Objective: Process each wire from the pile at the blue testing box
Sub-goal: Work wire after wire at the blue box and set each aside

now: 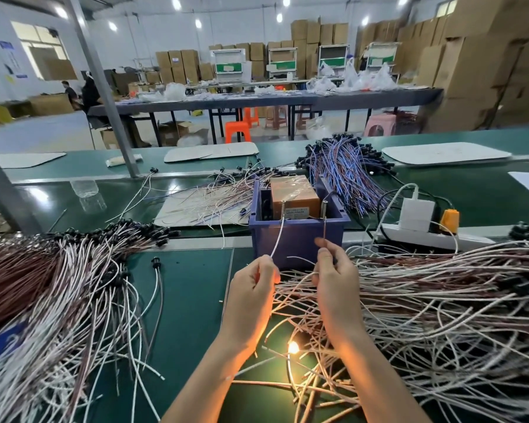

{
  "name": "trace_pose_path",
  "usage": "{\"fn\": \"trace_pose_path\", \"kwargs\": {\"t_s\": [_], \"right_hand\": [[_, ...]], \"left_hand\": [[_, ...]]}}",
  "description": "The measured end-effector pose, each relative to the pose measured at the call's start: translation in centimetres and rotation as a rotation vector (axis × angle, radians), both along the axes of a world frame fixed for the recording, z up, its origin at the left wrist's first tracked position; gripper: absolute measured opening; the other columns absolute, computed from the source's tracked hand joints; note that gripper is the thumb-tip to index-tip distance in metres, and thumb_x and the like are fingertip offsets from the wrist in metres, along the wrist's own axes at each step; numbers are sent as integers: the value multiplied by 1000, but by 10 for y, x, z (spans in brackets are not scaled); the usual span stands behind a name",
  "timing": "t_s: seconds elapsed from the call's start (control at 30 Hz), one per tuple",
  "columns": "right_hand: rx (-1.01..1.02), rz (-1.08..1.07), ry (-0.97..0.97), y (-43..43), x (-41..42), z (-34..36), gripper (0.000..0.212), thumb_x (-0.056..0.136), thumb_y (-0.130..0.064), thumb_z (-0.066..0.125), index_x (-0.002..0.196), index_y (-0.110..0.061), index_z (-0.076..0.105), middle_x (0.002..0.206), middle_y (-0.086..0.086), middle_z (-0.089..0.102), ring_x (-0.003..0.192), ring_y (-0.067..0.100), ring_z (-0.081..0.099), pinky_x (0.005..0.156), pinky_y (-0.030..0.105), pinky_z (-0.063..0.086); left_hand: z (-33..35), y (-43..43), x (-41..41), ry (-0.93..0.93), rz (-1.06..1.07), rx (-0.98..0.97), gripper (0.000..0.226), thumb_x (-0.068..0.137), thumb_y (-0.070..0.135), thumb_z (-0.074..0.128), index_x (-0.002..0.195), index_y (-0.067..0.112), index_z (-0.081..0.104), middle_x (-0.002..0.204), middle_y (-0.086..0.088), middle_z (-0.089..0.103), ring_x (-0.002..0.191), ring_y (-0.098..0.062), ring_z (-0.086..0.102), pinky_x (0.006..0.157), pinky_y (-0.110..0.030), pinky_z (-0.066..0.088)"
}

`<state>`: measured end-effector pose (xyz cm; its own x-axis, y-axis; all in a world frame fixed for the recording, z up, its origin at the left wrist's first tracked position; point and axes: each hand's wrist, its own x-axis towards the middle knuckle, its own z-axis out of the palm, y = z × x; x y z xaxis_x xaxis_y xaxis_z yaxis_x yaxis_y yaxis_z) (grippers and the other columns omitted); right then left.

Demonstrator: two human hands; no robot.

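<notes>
Partly, left hand [252, 288] and right hand [338, 282] hide their pinched wires [276, 239].

Open strip of green mat [190, 315] between left wire pile [58, 285] and right wire pile [440, 300], blue box [297, 239] blocking ahead

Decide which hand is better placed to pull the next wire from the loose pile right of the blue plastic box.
Right, probably: the right hand is directly over that loose pile of white and brown wires, while the left hand sits at its edge. Both hands pinch wire ends.
</notes>
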<state>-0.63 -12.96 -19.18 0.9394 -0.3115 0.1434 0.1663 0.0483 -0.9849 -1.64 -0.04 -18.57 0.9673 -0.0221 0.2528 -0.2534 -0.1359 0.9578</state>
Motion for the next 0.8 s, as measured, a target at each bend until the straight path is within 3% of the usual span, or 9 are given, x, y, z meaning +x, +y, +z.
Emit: {"fn": "trace_pose_path", "kwargs": {"t_s": [0.33, 0.53, 0.67, 0.8], "right_hand": [[5, 10, 5, 0, -2, 1, 21, 108, -26, 41, 113, -39, 57, 51, -16, 47, 46, -1, 38, 42, 16, 32], [6, -12, 14, 1, -2, 2, 20, 108, -27, 42, 114, -37, 58, 51, -17, 46, 47, -1, 38, 43, 15, 33], [54, 41, 21, -1, -8, 4, 22, 108, -27, 44, 114, -35, 64, 53, -15, 43, 47, 2, 36, 42, 16, 31], [78, 208, 11, -4, -22, 14, 29, 108, -25, 44, 108, -36, 72, 57, -9, 40, 46, 7, 30, 41, 24, 26]], "left_hand": [[-1, 0, -1, -13, -2, -15, 38, 104, 17, 42, 67, 12, 46, 50, 9, 34, 46, -5, 28, 46, -19, 26], [-3, 1, 0, -15, 14, 15, 40, 104, 19, 42, 64, 17, 49, 53, 7, 37, 50, -10, 32, 51, -30, 32], [-4, 5, 3, 48, 47, -168, 45, 104, 22, 42, 61, 20, 51, 51, 5, 39, 44, -12, 35, 44, -24, 34], [-5, 21, 11, 83, 219, -369, 41, 104, 30, 41, 68, 16, 52, 53, 0, 46, 47, -16, 45, 56, -31, 47]]}}
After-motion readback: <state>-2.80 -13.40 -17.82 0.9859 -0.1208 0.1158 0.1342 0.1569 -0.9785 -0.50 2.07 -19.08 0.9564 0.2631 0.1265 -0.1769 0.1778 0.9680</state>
